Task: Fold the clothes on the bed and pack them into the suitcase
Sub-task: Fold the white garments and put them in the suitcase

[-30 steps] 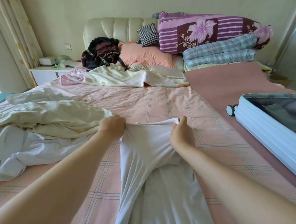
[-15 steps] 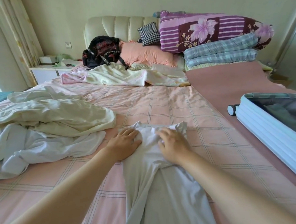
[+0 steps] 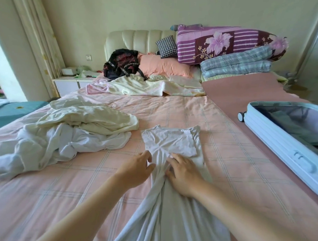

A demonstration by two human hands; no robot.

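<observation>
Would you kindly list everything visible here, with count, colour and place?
garment: one, white, mid-bed
clothes pile: one, cream and white, left on bed
suitcase: one, pale blue, open, right on bed
bed: one, pink checked sheet, centre
blanket: one, cream and pink, near headboard
backpack: one, black, against headboard
pillow: one, pink, beside backpack
cushion: one, black-white checked, above pillow
quilts: two, purple floral over blue plaid, far right
nightstand: one, white, left of bed
left hand: one, pinching garment
right hand: one, resting on garment
</observation>
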